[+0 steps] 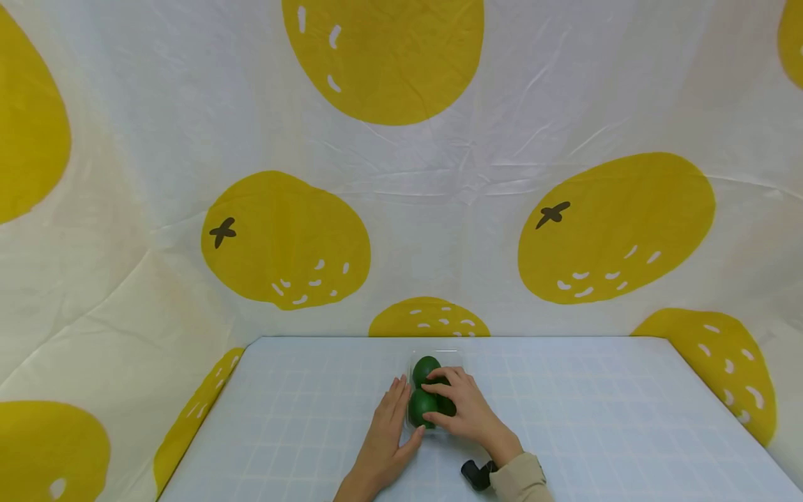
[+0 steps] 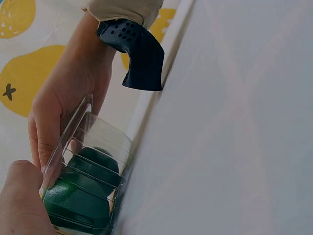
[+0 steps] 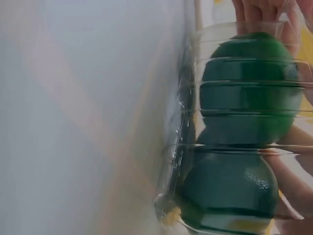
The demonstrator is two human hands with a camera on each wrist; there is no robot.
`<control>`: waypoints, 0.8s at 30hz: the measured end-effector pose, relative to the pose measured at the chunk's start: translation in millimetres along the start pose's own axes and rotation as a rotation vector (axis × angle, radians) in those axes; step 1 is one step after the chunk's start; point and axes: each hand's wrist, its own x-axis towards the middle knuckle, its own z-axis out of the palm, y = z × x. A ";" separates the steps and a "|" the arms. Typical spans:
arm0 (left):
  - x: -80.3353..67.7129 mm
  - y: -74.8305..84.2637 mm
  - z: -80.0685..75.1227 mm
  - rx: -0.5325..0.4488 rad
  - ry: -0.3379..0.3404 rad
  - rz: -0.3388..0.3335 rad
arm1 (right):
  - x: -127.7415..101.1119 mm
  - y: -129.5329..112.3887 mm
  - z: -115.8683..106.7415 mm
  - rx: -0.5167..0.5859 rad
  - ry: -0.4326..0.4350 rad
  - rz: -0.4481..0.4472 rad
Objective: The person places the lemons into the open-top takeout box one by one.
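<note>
Gridded table (image 1: 564,418), clear tray (image 2: 98,142) of green fruit (image 1: 425,369): left hand (image 1: 383,439) flat, bracing side; right hand (image 1: 464,411) curled on top, steadying.

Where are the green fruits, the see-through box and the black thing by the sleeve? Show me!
green fruits (image 1: 426,367), head view, top of the far fruit.
see-through box (image 2: 105,132), left wrist view, its ribbed clear wall.
black thing (image 1: 477,475), head view, its middle, beside the sleeve.

The backdrop cloth (image 1: 439,195) was white with big mustard-yellow citrus prints, white flecks and dark stems. The table (image 1: 596,418) was pale blue with a faint white grid. Dark green fruits (image 1: 425,369) sat in a clear ribbed container (image 2: 102,142); at 5 o'clock, a beige sleeve (image 1: 521,481) and black strap (image 1: 477,474).
</note>
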 end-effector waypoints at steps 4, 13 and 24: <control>-0.4 -0.3 0.3 0.016 0.008 0.004 | 0.2 -0.6 0.9 -0.015 -0.017 0.020; -1.6 -0.6 -1.3 0.016 0.006 0.002 | -0.4 -1.7 1.5 -0.025 -0.040 0.051; 0.7 -0.8 -3.4 0.020 -0.013 -0.032 | 2.5 -4.3 -10.4 0.107 -0.080 0.080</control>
